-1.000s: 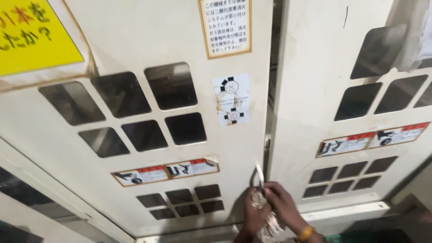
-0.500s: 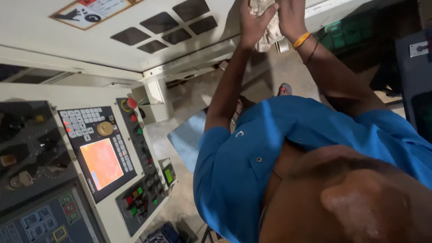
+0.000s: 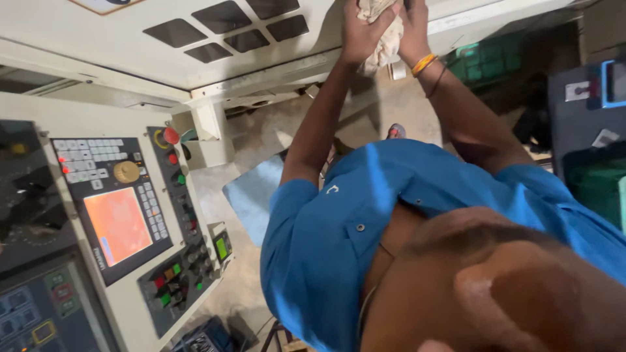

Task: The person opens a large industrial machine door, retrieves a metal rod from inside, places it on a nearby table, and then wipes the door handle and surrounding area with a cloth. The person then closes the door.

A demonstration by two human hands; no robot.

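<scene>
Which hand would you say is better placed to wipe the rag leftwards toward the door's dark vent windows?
Probably the left hand: it grips the rag on the side nearer the vent windows, while the right hand sits on the far side.

Cloth [image 3: 381, 29]: upper part cut off by the top edge. Left hand [image 3: 358, 32] and right hand [image 3: 412, 29]: fingertips lost beyond the same edge. Control panel [image 3: 117, 215]: key markings too small to be read; left portion cropped.

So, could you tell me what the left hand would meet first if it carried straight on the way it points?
Probably the cream metal machine door; the left hand already clutches a crumpled off-white cloth there.
</scene>
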